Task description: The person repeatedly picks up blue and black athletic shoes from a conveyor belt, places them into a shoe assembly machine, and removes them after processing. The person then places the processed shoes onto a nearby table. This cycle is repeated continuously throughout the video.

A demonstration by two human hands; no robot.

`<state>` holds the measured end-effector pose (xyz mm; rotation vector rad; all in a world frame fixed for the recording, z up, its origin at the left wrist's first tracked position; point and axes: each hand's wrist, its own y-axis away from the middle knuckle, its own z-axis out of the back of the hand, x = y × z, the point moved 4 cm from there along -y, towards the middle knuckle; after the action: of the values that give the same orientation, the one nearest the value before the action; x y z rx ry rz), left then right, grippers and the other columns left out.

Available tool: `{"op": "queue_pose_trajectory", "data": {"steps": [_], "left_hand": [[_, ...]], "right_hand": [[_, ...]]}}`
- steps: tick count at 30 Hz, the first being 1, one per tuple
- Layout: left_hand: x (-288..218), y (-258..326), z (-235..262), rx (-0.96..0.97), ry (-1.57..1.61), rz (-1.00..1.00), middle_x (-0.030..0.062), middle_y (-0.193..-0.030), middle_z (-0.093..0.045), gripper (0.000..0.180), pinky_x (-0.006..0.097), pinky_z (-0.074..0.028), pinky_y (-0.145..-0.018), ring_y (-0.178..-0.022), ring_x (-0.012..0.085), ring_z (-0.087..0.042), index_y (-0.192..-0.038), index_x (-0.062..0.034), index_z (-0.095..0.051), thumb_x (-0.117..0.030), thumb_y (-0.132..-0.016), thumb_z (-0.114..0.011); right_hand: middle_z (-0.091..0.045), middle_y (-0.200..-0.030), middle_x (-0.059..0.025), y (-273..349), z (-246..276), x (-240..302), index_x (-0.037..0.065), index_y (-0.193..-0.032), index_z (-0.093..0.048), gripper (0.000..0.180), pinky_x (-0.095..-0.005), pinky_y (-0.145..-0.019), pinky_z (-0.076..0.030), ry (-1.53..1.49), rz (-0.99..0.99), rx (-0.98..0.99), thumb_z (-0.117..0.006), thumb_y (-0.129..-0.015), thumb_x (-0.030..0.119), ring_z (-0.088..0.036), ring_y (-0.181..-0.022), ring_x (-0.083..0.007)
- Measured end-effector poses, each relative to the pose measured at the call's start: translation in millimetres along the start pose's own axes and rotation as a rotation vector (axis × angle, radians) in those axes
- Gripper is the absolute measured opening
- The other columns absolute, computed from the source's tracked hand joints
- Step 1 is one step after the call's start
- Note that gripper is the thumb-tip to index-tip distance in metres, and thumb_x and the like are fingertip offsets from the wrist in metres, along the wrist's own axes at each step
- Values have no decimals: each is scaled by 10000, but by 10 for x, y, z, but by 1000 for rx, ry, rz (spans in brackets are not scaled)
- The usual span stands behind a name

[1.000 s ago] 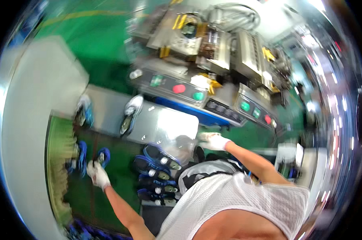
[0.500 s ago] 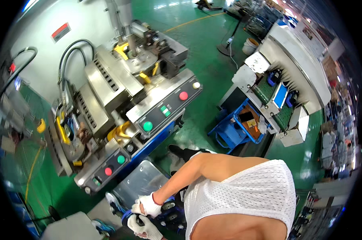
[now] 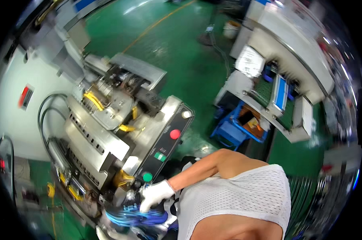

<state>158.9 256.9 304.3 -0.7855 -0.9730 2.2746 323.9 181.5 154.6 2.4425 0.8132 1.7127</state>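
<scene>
Hands: right, white knit glove, curled onto a blurred blue-and-black shoe; left glove tip (grip unreadable) beside ribbed grey metal machine.

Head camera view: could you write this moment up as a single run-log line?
right hand: white glove, on blue shoe | left hand: not seen | beside: grey machine, black button panel | floor: green

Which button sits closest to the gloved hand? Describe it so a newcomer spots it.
Start at the big grey machine on the left and find its slanted black control panel. Follow the panel down to its lowest end, just above the white-gloved hand. The button there is round and green; the one higher up is red.
</scene>
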Motion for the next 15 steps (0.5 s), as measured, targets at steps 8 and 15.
{"op": "queue_pose_trajectory", "data": {"steps": [8, 15], "left_hand": [[512, 785, 131, 199, 129, 317, 149, -1180, -640, 349, 401, -540, -900, -1024, 296, -648, -1203, -22, -645, -99, -875, -736], [283, 1644, 73, 216, 270, 584, 137, -1236, -588, 414, 334, -573, -862, -1050, 235, -652, -1266, -38, -591, -46, -876, -728]], "right_hand": [[-576, -1126, -159, 805, 202, 113, -29, -1217, -523, 522, -397, -827, -470, -402, 128, -197, -641, -899, 368, -576, -978, -273], [-606, -1322, -249, 1118, 3, 133, -72, -1463, -404, 784, -462, -995, -551, -358, 339, -145, -629, -918, 445, -651, -1163, -376]]}}
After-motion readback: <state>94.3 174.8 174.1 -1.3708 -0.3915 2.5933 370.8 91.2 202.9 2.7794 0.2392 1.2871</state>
